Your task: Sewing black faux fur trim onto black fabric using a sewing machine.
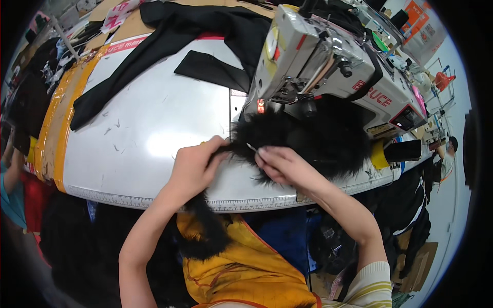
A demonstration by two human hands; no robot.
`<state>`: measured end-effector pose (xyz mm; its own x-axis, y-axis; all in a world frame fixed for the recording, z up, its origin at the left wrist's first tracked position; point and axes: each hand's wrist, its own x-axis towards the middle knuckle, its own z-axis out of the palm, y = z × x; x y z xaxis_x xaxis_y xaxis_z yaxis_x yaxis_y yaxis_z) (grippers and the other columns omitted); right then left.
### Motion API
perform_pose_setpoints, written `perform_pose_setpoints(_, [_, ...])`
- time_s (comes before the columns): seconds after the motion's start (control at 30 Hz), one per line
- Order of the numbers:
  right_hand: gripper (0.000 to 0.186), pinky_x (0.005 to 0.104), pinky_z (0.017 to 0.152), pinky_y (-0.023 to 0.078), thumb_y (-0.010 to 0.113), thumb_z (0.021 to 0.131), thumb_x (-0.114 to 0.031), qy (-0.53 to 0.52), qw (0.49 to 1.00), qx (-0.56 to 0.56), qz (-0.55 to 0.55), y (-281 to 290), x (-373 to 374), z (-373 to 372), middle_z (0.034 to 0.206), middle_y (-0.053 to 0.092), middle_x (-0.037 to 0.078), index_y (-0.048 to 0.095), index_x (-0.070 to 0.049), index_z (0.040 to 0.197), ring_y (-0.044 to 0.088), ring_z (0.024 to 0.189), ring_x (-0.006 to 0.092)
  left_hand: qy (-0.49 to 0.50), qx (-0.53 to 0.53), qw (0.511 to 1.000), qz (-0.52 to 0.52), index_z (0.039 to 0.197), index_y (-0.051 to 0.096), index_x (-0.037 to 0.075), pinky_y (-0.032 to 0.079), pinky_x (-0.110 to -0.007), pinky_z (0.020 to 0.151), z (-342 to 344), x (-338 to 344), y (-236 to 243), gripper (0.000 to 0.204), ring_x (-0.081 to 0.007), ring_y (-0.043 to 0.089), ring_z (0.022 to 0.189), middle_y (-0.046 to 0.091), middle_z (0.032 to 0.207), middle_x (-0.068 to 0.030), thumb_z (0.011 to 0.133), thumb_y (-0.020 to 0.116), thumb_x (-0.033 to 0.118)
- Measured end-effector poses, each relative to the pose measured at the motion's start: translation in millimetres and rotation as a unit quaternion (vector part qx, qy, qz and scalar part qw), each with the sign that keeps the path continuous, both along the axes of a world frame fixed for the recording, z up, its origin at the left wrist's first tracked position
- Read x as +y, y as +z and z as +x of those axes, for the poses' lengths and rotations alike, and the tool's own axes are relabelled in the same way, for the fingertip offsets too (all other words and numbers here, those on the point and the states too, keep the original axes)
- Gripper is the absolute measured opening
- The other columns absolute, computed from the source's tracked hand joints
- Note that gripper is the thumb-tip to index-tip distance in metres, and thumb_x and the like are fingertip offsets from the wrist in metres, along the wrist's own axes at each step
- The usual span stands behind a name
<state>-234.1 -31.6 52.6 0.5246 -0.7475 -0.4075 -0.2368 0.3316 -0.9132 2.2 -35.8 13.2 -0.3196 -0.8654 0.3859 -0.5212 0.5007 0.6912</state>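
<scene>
Black furry fabric [334,138] lies in a heap under the head of a white sewing machine [308,61]. One strip of it runs left into my left hand [192,167], which is closed on it, and hangs over the table edge toward my lap. My right hand [282,164] pinches a thin, pale, pointed tool [251,147] whose tip touches the fur beside my left fingers. Its exact kind is too small to tell. Fur hides the needle area and the presser foot.
A white table [118,154] has a ruler tape [236,205] along its front edge. Black cloth pieces [205,23] lie at the back, and orange tape [64,118] covers the left end. A yellow apron [241,267] covers my lap. A person's arm [13,174] shows at far left.
</scene>
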Motion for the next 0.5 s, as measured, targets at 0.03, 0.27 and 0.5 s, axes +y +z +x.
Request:
perform_pose_setpoints(0.03, [0.029,0.0211,0.048,0.031,0.052,0.099,-0.032,0.023,0.999,0.012,-0.043,4.8,8.5,-9.5,0.062,0.04,-0.007,0.057,-0.005,0.09,0.036,0.053,0.0037,-0.006,0.011,1.0,-0.002,0.097,0.063,0.006,0.048,-0.036,0.065,2.5,-2.3,2.3,0.018,-0.03,0.062,0.075,0.064,0.082,-0.0114,0.08,0.068,0.008])
perform_pose_setpoints(0.27, [0.034,0.0348,0.076,0.05,0.061,0.091,-0.023,-0.163,0.852,0.451,-0.21,42.8,69.9,-178.6,0.1,0.067,0.016,0.063,0.001,0.115,0.066,0.088,0.0247,-0.007,0.127,0.991,-0.043,0.08,0.067,-0.001,0.045,-0.029,0.062,-8.6,15.5,11.5,0.019,-0.0201,0.057,0.066,0.058,0.071,-0.0076,0.062,0.071,-0.006])
perform_pose_setpoints(0.5, [0.05,0.0443,0.098,0.041,0.062,0.078,-0.003,-0.255,0.603,0.51,-0.558,-6.0,80.5,-172.3,0.126,0.056,0.018,0.055,0.0,0.127,0.054,0.112,0.0412,-0.217,0.061,0.963,0.147,0.091,0.074,0.002,0.053,-0.029,0.081,-65.1,44.8,26.9,0.033,-0.0215,0.067,0.091,0.071,0.095,-0.0094,0.062,0.063,-0.009])
